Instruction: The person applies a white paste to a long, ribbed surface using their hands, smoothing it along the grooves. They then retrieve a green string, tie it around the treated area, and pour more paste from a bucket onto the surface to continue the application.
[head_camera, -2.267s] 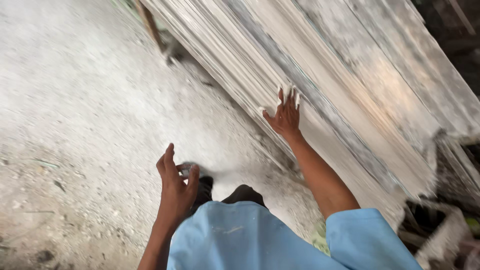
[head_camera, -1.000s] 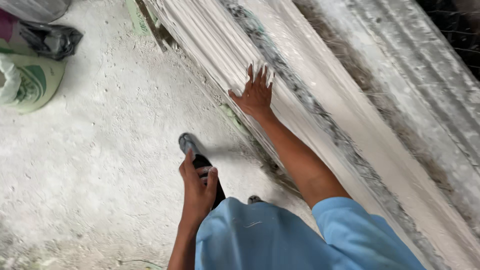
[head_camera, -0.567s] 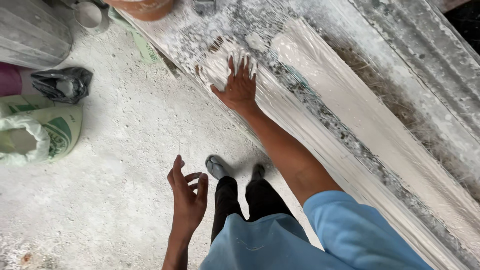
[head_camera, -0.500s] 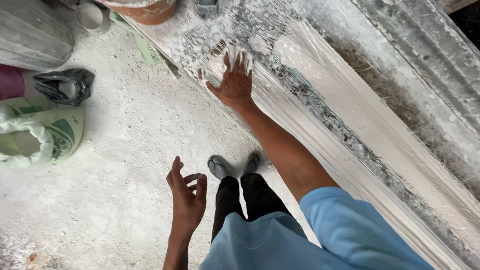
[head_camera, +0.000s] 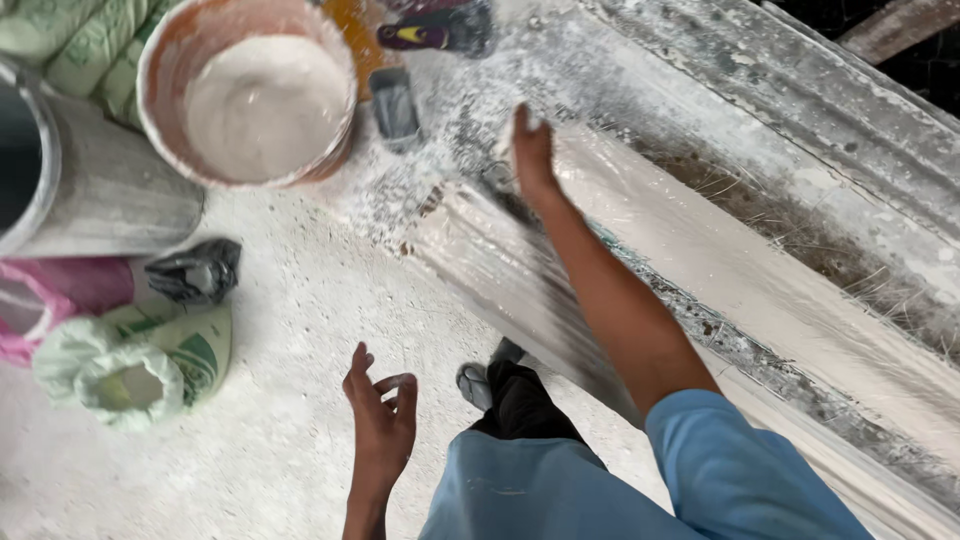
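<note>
At the upper end of the long white plaster moulding (head_camera: 760, 290) that runs slantwise on the dusty desk, the right hand (head_camera: 533, 152) has slid up from mid-length, where it lay flat a moment ago; now only its fingertips seem to brush the wet surface, grip open and holding nothing. Left hand (head_camera: 382, 425) hangs free over the powdered floor (head_camera: 270, 400), fingers loosely spread, empty as before. Newly in view beyond the right hand: a grey rectangular block (head_camera: 396, 108), an orange-rimmed bucket of white plaster (head_camera: 250, 90), a grey metal drum (head_camera: 90, 190), and green-printed woven sacks (head_camera: 140, 365).
</note>
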